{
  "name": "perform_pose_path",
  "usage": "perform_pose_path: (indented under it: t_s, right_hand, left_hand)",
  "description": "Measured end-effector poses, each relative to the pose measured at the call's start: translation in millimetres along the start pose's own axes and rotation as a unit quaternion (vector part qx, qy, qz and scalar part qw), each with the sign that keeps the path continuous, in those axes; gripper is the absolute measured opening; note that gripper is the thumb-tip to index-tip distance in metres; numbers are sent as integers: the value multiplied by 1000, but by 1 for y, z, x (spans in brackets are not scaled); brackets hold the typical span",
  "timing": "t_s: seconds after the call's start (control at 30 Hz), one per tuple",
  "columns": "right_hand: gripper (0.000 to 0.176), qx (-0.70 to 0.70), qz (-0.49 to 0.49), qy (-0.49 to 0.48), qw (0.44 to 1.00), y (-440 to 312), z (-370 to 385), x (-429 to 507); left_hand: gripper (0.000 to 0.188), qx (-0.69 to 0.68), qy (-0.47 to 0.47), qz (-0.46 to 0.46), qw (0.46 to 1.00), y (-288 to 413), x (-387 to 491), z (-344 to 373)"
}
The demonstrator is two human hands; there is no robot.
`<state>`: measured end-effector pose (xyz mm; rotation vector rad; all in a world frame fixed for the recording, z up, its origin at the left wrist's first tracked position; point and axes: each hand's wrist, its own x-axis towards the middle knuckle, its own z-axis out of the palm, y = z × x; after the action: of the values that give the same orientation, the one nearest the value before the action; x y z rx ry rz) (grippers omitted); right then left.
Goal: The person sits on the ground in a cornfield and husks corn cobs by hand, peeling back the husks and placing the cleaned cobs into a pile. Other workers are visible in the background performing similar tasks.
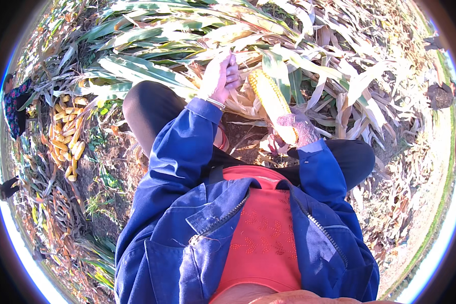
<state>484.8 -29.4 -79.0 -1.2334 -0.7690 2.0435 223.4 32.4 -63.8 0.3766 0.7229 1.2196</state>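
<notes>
My right hand (302, 129), in a worn, dusty knit glove, grips the lower end of a bare yellow corn ear (268, 93). The ear points up and to the left, its kernels exposed along its length. Left of it is my left hand (221, 78), bare, with a bangle at the wrist. Its fingers are curled in; I cannot tell whether anything is inside them. Pale dry corn husks (237, 102) lie just below and between the hands. Beyond both hands spreads a heap of cut corn stalks (167, 41) with green and dry leaves.
A pile of husked corn ears (66, 133) lies on the ground to my left. My folded knees (148, 110) flank the husks. At the far left rim is a person in a floral top (13, 108). Dry corn litter (410, 152) covers the ground to my right.
</notes>
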Motion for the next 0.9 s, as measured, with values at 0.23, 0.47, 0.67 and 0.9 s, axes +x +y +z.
perform_pose_path:
  t_s: [0.23, 0.47, 0.67, 0.9]
  right_hand:
    - [42, 21, 21, -20, 999, 0, 8, -18]
    - [64, -98, -117, -69, 986, -15, 31, 27]
    - [24, -195, 20, -45, 980, 9, 66, 3]
    - [26, -102, -11, 17, 995, 26, 39, 27]
  left_hand:
    - [39, 462, 240, 336, 784, 31, 24, -58]
    - [44, 156, -105, 21, 982, -45, -24, 34]
    - [36, -112, 103, 18, 988, -32, -4, -10]
    - [34, -332, 57, 54, 940, 35, -31, -44]
